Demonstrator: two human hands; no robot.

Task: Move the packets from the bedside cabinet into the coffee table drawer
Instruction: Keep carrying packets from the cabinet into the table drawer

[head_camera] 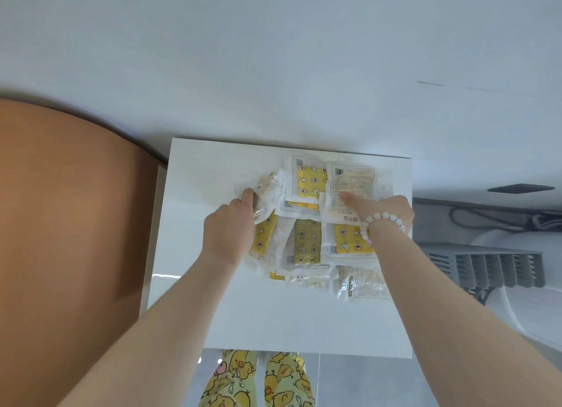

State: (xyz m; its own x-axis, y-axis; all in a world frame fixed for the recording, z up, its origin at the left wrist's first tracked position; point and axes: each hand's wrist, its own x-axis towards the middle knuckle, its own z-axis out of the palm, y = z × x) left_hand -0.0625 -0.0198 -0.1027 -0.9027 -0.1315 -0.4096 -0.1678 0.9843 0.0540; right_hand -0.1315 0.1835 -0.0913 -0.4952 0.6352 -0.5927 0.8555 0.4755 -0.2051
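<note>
Hands work the pile from its two sides. The left hand grips the crumpled left edge of the packets, its fingers curled round one that has bunched up against them. The right hand has its thumb pressed flat on a pale packet at the far right. Its other fingers are bent out of sight at the pile's edge, so I cannot tell whether it pinches that packet or only pins it. A bead bracelet circles the right wrist. Both forearms reach forward and down, the wrists slightly bent so the hands come at the pile from above.

The step in hand looks like the first one, gathering. All the packets lie on the white top of the bedside cabinet, loosely overlapped and fanned out toward the near edge, and none has left it. The next move probably calls for drawing both hands inward to squeeze the spread into one stack. The slippery film wrappers near the front would need scooping in too, before the lift. Loose ones at the near edge may slide off.

An orange-brown surface lies to the left of the cabinet and a grey louvred unit to the right. The coffee table drawer is not in view.
</note>
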